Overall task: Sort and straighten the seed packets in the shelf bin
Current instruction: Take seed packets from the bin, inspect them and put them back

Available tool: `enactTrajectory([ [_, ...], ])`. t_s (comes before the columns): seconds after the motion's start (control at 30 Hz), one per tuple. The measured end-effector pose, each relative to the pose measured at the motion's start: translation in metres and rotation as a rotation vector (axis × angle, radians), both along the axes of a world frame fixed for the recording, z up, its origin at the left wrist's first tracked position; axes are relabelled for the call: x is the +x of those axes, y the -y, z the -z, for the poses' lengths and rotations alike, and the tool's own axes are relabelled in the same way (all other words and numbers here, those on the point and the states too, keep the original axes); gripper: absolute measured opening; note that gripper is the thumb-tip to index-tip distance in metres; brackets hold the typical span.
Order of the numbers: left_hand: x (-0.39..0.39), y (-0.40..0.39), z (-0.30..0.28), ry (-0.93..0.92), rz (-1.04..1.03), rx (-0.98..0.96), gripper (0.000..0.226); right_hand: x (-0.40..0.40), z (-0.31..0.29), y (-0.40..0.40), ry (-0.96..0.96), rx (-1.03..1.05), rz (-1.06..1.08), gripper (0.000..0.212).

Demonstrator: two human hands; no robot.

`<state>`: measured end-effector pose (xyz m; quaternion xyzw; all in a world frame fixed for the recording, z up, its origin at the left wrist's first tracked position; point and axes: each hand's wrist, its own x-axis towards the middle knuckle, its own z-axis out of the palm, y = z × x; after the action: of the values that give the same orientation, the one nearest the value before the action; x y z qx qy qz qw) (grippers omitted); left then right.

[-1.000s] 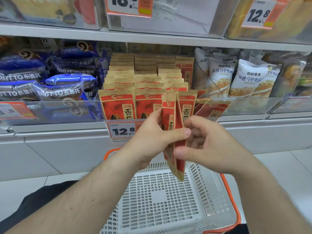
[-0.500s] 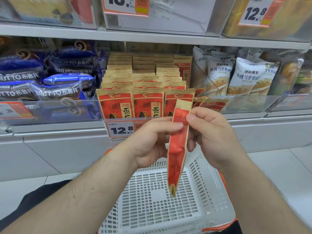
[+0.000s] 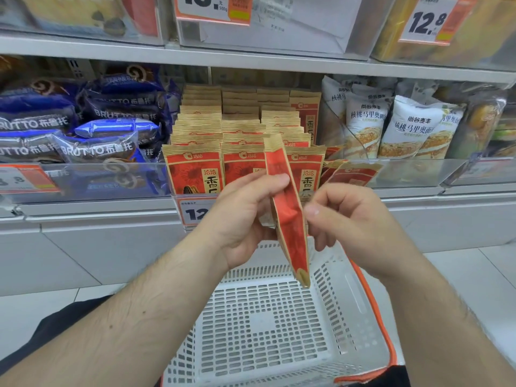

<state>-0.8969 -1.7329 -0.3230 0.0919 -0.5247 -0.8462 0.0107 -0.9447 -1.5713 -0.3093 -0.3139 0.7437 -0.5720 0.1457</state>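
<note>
I hold one red and kraft-brown seed packet edge-on in front of the shelf bin. My left hand grips it, with the thumb pressed on its red face near the top. My right hand has its thumb tip and curled fingers against the packet's right edge. Behind it, rows of matching seed packets stand upright in the clear shelf bin. At the bin's right end, two packets lie tilted over.
A white plastic basket with an orange rim sits below my hands. Blue BRUTTO packs fill the bin to the left and white bread bags the bin to the right. A 12.8 price tag hangs on the bin front.
My right hand has slid down from the packet's top to its right edge. The packet's lower end has swung to the right, and my left thumb now sits higher on it.
</note>
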Motion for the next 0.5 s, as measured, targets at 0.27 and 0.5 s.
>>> enactTrajectory([
  [0.27,0.0011,0.0028,-0.0045,0.055,-0.076,0.076,0.010,-0.0019,0.0014,-0.0069,0.037,0.251,-0.150,0.017],
  [0.5,0.0005,0.0015,-0.0050,0.065,-0.075,0.110,0.014,-0.0043,0.0033,-0.0090,0.118,0.154,-0.199,0.018],
])
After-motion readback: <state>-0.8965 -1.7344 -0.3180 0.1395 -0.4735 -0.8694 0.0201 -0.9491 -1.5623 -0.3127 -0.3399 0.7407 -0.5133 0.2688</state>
